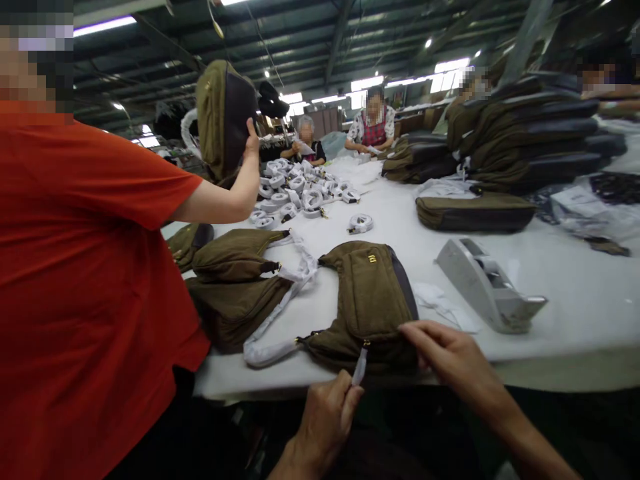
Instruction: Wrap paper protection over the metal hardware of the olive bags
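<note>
An olive-brown shoulder bag (367, 293) with a small gold emblem and a dark base panel lies on the white table near its front edge. Its strap (273, 352) is wrapped in white and reaches out to the left. My left hand (323, 417) pinches the white-wrapped zipper pull (359, 367) at the bag's lower edge. At the bag's lower right side, my right hand (443, 350) grips the fabric, its fingertips partly hidden beneath.
A grey tape dispenser (487, 287) stands to the right. More bags (240, 287) lie left, others pile up (530, 133) at back right. White-wrapped straps (300, 187) are heaped mid-table. Close on my left, a person in red (100, 287) lifts a bag (215, 120). Other people sit opposite.
</note>
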Demonstrator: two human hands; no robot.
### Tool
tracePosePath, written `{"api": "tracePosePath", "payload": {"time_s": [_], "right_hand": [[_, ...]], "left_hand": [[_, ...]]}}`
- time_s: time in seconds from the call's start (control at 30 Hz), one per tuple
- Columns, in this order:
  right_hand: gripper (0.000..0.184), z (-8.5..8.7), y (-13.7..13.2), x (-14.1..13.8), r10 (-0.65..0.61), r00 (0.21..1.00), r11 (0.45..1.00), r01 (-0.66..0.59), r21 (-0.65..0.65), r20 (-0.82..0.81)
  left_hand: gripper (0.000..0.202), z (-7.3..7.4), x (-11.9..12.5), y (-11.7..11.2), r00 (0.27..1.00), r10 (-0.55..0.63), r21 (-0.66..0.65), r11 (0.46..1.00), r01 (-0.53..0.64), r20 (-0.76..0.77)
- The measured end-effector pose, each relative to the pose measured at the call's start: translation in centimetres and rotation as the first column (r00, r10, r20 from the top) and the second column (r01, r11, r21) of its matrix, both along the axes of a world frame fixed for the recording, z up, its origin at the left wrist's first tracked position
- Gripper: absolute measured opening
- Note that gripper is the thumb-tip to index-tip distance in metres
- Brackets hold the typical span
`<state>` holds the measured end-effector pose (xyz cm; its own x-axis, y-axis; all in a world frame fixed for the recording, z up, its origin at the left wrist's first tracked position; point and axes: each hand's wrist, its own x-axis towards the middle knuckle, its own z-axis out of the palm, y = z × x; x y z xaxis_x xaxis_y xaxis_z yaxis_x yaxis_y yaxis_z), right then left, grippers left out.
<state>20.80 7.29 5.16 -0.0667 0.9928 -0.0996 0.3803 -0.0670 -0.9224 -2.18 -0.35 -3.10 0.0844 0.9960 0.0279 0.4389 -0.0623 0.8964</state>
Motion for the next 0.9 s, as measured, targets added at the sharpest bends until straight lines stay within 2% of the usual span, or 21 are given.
{"api": "tracePosePath", "payload": {"time_s": [0.07,0.13,0.2,0.27,0.33,0.4,0.53,0.63,0.7,0.77,0.9], "right_hand": [[0.047,1.2,2.2,1.8,-0.153,0.981,0.975,0.13,0.183,0.122],[0.054,1.6,4.9,2.6,-0.22,0.956,0.947,0.161,0.279,0.194],[0.07,1.2,7.7,2.4,-0.199,0.953,0.964,0.148,0.22,0.23],[0.086,0.7,10.1,1.7,-0.131,0.956,0.991,0.117,0.07,0.261],[0.091,0.3,11.9,0.9,-0.065,0.963,0.994,0.087,-0.074,0.262],[0.087,0.1,13.0,0.4,-0.03,0.974,0.983,0.069,-0.168,0.224],[0.082,-0.1,13.4,0.3,-0.031,0.99,0.973,0.06,-0.222,0.135],[0.091,-0.4,12.7,0.3,-0.055,0.998,0.971,0.062,-0.23,0.037],[0.095,-0.8,12.1,-0.1,-0.078,0.995,0.967,0.06,-0.246,-0.063],[0.084,-1.3,11.4,-0.7,-0.094,0.977,0.96,0.037,-0.278,-0.194],[0.043,-1.8,10.3,-1.8,-0.092,0.879,0.941,-0.076,-0.33,-0.467]], "left_hand": [[0.025,0.0,-0.2,-0.5,0.998,-0.054,-0.021,0.998,0.053,-0.022],[0.025,0.0,-0.5,-0.9,0.994,-0.097,-0.045,0.994,0.095,-0.052],[0.025,-0.1,-0.7,-1.2,0.991,-0.123,-0.058,0.991,0.119,-0.057],[0.024,-0.3,-0.9,-1.3,0.991,-0.128,-0.05,0.991,0.126,-0.049],[0.024,-0.8,-1.3,-1.3,0.992,-0.122,-0.035,0.992,0.121,-0.043],[0.024,-1.4,-1.7,-1.2,0.994,-0.111,-0.021,0.994,0.11,-0.02],[0.023,-3.0,-2.4,-0.9,0.994,-0.112,0.003,0.994,0.111,0.01],[0.022,-4.0,-2.3,-0.7,0.981,-0.163,0.077,0.982,0.171,-0.104],[0.021,-4.4,-1.9,-0.5,0.963,-0.195,0.177,0.957,0.228,-0.189],[0.021,-4.4,-1.5,-0.5,0.946,-0.186,0.29,0.921,0.262,-0.264],[0.016,-3.3,-0.9,-0.8,0.934,-0.082,0.4,0.888,0.227,-0.348]]}}
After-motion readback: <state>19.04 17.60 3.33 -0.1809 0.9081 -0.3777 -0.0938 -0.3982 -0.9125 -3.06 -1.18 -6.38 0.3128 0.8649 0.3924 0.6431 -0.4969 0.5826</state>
